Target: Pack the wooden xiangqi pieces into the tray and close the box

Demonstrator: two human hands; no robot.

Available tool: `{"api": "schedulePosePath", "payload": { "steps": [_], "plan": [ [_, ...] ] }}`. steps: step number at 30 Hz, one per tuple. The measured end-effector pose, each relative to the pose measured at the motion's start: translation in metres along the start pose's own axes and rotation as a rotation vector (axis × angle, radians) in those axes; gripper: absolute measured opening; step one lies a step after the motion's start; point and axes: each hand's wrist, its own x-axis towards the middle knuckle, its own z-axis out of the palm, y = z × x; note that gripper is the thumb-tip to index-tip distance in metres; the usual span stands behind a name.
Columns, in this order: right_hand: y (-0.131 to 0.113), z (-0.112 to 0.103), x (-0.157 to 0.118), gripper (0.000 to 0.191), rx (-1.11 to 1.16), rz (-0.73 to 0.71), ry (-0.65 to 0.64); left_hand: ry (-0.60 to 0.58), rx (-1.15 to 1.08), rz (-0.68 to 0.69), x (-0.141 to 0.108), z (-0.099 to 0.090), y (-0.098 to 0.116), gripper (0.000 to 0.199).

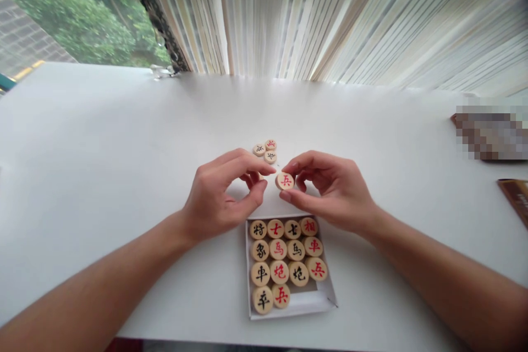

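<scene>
My right hand (330, 187) pinches a round wooden xiangqi piece (285, 181) with a red character between thumb and fingertips. The piece's marked face is turned up toward me. Just left of it, my left hand (229, 187) has thumb and index finger apart, its other fingers curled behind; a pale bit shows near those fingertips, too small to make out. Below both hands sits a shallow white box (309, 303) with rows of upright-facing pieces, red and black characters mixed. Its front row has a black-marked piece (263, 300) and a red-marked piece (281, 296), with bare box floor to their right.
Three loose pieces (270, 144) lie together on the white table (124, 137) beyond my hands. At the right edge are a partly blurred brown object (474, 137) and a dark brown item (515, 198). Striped curtains (280, 16) and a window border the table's far side.
</scene>
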Motion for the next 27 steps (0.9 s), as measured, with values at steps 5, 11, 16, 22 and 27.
{"api": "schedulePosePath", "payload": {
  "steps": [5, 11, 16, 22, 27],
  "plan": [
    [0.0, 0.0, 0.003, 0.036, -0.024, -0.009, 0.008, -0.032, -0.077, -0.079, -0.002, 0.002, 0.0, 0.007],
    [-0.008, 0.003, -0.002, 0.019, -0.264, -0.236, -0.012, -0.014, -0.278, -0.178, -0.006, 0.01, 0.004, 0.013],
    [-0.026, 0.006, -0.008, 0.013, -0.518, -0.341, -0.015, -0.016, -0.365, -0.246, -0.006, 0.011, 0.007, 0.015],
    [-0.054, 0.013, -0.044, 0.013, -0.641, -0.216, 0.007, -0.031, -0.23, -0.119, -0.003, 0.006, 0.006, 0.015],
    [-0.066, 0.023, -0.091, 0.015, -0.611, -0.145, -0.149, 0.008, -0.156, -0.039, -0.002, 0.006, 0.004, 0.014]
  ]
}}
